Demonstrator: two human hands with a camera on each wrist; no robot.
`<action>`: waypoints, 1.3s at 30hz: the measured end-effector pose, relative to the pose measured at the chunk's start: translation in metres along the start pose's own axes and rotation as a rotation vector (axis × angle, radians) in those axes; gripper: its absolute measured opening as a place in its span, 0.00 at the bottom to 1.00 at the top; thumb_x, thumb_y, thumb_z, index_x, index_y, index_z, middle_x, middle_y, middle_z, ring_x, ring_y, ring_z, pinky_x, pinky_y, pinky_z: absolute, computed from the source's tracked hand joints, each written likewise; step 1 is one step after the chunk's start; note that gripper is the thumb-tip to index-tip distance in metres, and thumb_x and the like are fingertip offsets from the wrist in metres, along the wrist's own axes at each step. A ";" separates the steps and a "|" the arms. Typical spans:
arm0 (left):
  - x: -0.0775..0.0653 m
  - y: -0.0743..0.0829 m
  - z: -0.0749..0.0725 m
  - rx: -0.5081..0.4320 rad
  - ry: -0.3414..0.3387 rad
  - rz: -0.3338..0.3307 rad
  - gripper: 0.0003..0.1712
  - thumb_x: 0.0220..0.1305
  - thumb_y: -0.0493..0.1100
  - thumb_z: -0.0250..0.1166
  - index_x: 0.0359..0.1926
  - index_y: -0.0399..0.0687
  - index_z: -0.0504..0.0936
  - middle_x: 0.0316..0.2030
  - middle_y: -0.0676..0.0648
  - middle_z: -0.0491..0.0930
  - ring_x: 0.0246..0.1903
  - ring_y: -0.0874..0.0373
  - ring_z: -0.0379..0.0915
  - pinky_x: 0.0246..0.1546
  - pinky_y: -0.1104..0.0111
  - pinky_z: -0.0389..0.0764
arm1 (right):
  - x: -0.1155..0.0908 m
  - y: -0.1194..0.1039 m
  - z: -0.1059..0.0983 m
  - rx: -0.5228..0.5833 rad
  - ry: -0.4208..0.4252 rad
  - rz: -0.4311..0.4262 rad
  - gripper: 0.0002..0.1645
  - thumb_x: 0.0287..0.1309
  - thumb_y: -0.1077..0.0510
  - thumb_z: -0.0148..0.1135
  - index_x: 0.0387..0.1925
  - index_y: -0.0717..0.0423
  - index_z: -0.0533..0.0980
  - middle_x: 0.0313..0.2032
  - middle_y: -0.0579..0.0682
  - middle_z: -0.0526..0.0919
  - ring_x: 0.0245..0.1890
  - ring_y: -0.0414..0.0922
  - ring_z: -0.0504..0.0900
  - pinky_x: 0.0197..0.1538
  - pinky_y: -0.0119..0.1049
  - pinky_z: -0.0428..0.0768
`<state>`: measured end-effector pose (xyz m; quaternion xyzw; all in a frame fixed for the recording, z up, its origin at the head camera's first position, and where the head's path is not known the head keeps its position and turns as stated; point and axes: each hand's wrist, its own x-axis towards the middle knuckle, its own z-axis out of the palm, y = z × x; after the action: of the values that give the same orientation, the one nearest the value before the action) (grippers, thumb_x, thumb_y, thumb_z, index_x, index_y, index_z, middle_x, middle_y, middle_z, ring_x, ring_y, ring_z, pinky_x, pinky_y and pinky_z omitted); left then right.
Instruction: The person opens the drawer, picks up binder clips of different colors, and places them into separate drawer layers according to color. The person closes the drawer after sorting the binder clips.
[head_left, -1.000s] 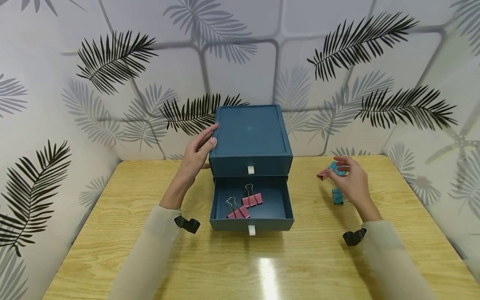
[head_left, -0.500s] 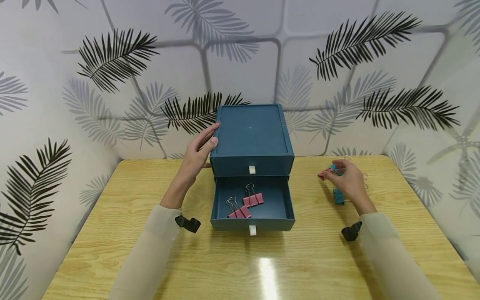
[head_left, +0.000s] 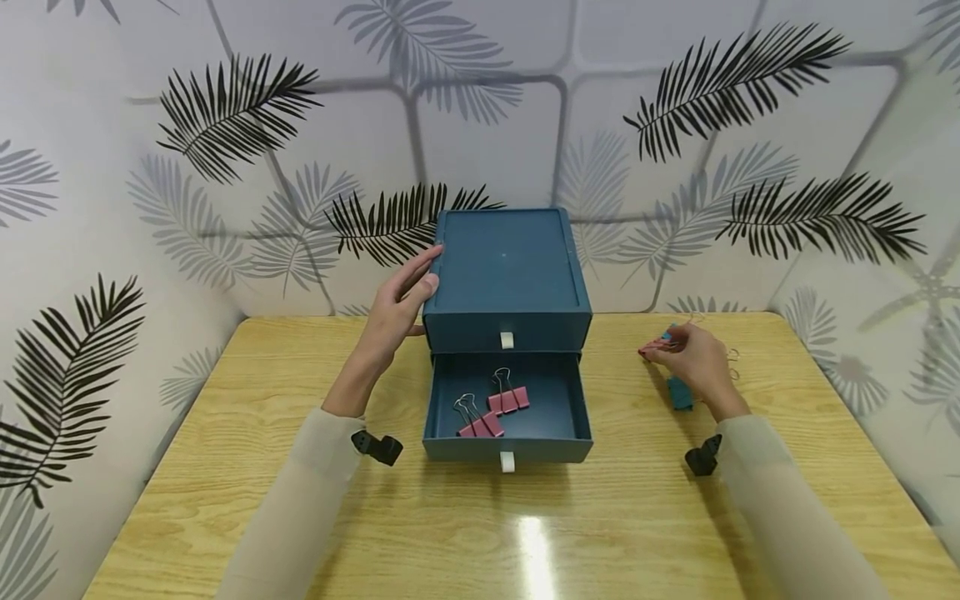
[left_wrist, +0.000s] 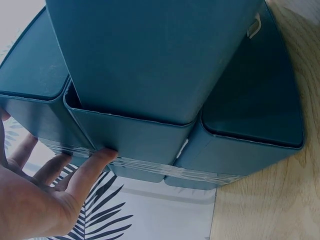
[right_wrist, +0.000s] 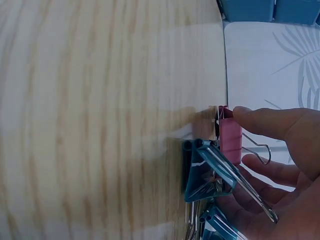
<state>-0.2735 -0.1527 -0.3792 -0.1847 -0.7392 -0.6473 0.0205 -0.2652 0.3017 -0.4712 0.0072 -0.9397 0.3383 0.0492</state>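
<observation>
A blue drawer unit (head_left: 510, 262) stands on the table, its lower drawer (head_left: 555, 417) pulled out. Inside lie two pink binder clips (head_left: 508, 400) with silver wire handles. My left hand (head_left: 393, 312) rests against the unit's left side, fingers extended; in the left wrist view its thumb (left_wrist: 95, 170) touches the casing. Off to the right, my right hand (head_left: 693, 358) pinches another pink binder clip (right_wrist: 231, 140) between thumb and fingers, low at the tabletop. Teal binder clips (right_wrist: 205, 172) lie beside it, one teal binder clip (head_left: 679, 393) below the palm; others are partly hidden by the hand.
The wooden table (head_left: 300, 367) ends at a leaf-patterned wall (head_left: 495, 150) behind the unit. White pull tabs (head_left: 507, 462) stick out from the drawer fronts. Clear tape (left_wrist: 175, 170) runs across the unit in the left wrist view.
My right hand has shifted slightly and its fingers have closed on the pink binder clip, which has turned a little. My left hand stays against the drawer unit.
</observation>
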 end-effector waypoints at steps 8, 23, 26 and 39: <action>-0.001 0.002 0.002 -0.005 0.001 -0.003 0.29 0.78 0.54 0.55 0.76 0.67 0.68 0.77 0.51 0.59 0.73 0.47 0.60 0.49 0.31 0.76 | 0.003 0.001 0.002 -0.026 0.003 -0.002 0.34 0.64 0.54 0.71 0.58 0.79 0.74 0.46 0.73 0.83 0.47 0.68 0.82 0.55 0.63 0.77; -0.001 0.001 0.002 -0.007 0.005 -0.004 0.29 0.78 0.54 0.55 0.77 0.68 0.67 0.77 0.51 0.59 0.74 0.47 0.59 0.49 0.32 0.76 | -0.008 -0.025 -0.010 0.098 0.070 -0.038 0.31 0.65 0.50 0.70 0.60 0.68 0.78 0.60 0.70 0.76 0.49 0.64 0.85 0.43 0.53 0.86; -0.002 0.002 0.002 -0.007 0.009 -0.005 0.29 0.78 0.54 0.55 0.77 0.68 0.67 0.77 0.51 0.59 0.74 0.47 0.59 0.49 0.32 0.76 | -0.011 -0.031 -0.012 0.124 0.069 -0.030 0.32 0.65 0.50 0.70 0.64 0.65 0.76 0.64 0.68 0.73 0.53 0.63 0.83 0.45 0.53 0.85; -0.004 0.002 0.003 0.002 0.013 -0.008 0.29 0.78 0.54 0.55 0.77 0.68 0.67 0.77 0.51 0.59 0.74 0.47 0.59 0.49 0.31 0.76 | -0.029 -0.048 -0.018 0.394 0.053 -0.061 0.38 0.67 0.53 0.68 0.73 0.62 0.68 0.65 0.66 0.72 0.59 0.59 0.78 0.43 0.19 0.78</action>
<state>-0.2687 -0.1507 -0.3786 -0.1774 -0.7404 -0.6480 0.0227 -0.2323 0.2751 -0.4296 0.0364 -0.8531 0.5140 0.0816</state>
